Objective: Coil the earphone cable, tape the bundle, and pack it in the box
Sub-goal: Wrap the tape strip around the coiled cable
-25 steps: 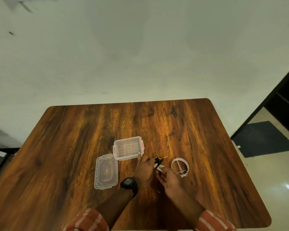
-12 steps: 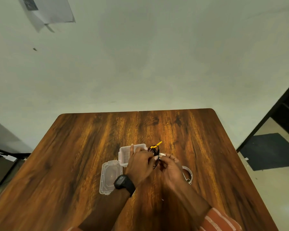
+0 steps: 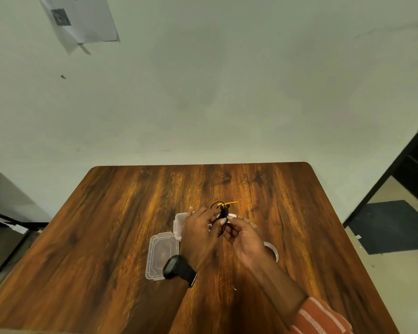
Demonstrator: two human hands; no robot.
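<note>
Black earphone cable [image 3: 223,213] w/ a yellow bit at its end, plus a white strip of tape [image 3: 231,216] on it. My watch [image 3: 175,267] is black, my sleeve [image 3: 320,318] rust-orange w/ thin white stripes. Box [image 3: 179,224] & lid [image 3: 161,255] are clear plastic, tape roll [image 3: 273,250] clear-whitish. Table [image 3: 106,225] is dark brown woodgrain w/ orange streaks. Wall pale grey-green w/ white paper [image 3: 82,20], black code print

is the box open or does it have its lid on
Open: the lid lies flat on the table beside the box, apart from its rim.
</note>
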